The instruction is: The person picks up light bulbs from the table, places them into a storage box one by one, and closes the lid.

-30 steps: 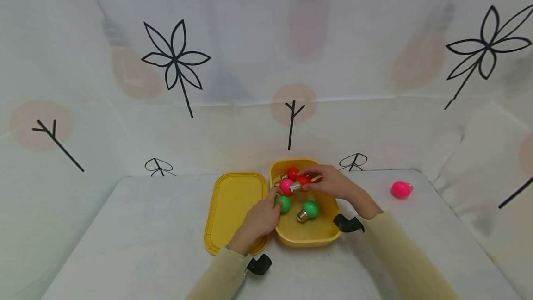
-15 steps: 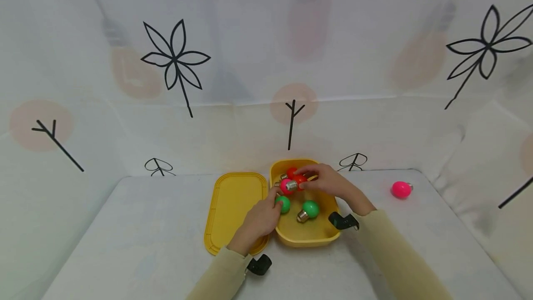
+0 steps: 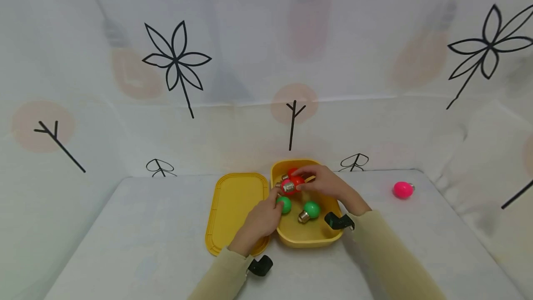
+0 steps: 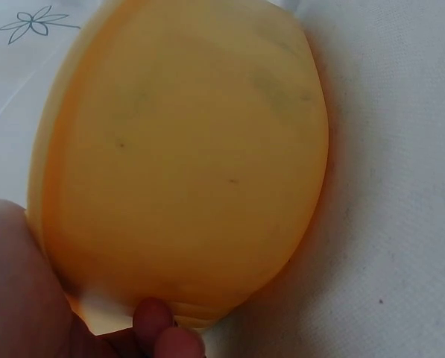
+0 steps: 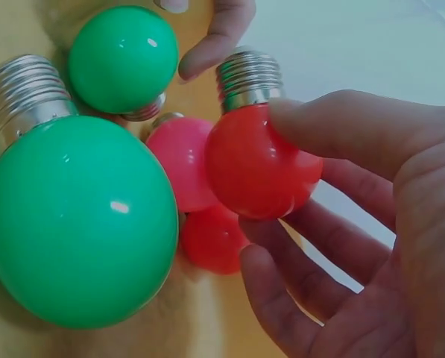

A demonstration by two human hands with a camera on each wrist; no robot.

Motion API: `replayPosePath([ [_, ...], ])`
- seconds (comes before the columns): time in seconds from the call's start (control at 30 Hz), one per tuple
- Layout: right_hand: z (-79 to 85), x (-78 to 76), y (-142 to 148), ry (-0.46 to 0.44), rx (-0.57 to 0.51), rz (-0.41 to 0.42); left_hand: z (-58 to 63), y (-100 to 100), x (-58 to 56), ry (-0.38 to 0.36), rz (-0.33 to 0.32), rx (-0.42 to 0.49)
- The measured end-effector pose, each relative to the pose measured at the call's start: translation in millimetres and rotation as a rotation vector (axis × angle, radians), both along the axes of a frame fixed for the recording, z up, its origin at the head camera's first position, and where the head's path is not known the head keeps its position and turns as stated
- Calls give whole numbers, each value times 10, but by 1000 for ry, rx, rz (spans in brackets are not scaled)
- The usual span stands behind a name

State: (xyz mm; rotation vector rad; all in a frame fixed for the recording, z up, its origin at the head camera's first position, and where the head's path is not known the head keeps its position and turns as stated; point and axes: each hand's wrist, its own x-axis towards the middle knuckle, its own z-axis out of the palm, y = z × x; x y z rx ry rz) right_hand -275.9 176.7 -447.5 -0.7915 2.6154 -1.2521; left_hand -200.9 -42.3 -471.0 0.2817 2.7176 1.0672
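Observation:
My right hand pinches a red light bulb between thumb and fingers, over the far left part of a yellow plastic box. The bulb's metal screw base points left in the head view. My left hand grips the box's left rim; the left wrist view shows its fingers against the box wall. Inside lie a green bulb beside my left fingers, another green bulb nearer the middle, a pink bulb and a second red bulb, partly hidden.
A yellow lid lies flat on the white-covered table, left of the box and partly under my left arm. Another pink bulb rests on the table at the far right. A patterned white cloth stands behind.
My right hand has moved a little left with the red bulb, which is now over the pink bulb in the head view. The left hand stays on the rim.

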Motion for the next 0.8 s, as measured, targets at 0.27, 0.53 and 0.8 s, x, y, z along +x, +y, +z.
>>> replayPosePath([
  [0.27, -49, -14, 33, 16, 15, 50, 11, -1, 16, -2, -8, 15],
  [0.53, -52, 1, 14, 24, 26, 39, -18, -16, 7, -2, -18, 22],
  [0.8, -53, 13, 11, -3, 48, 0, -24, -15, 6, 8, -20, 37],
])
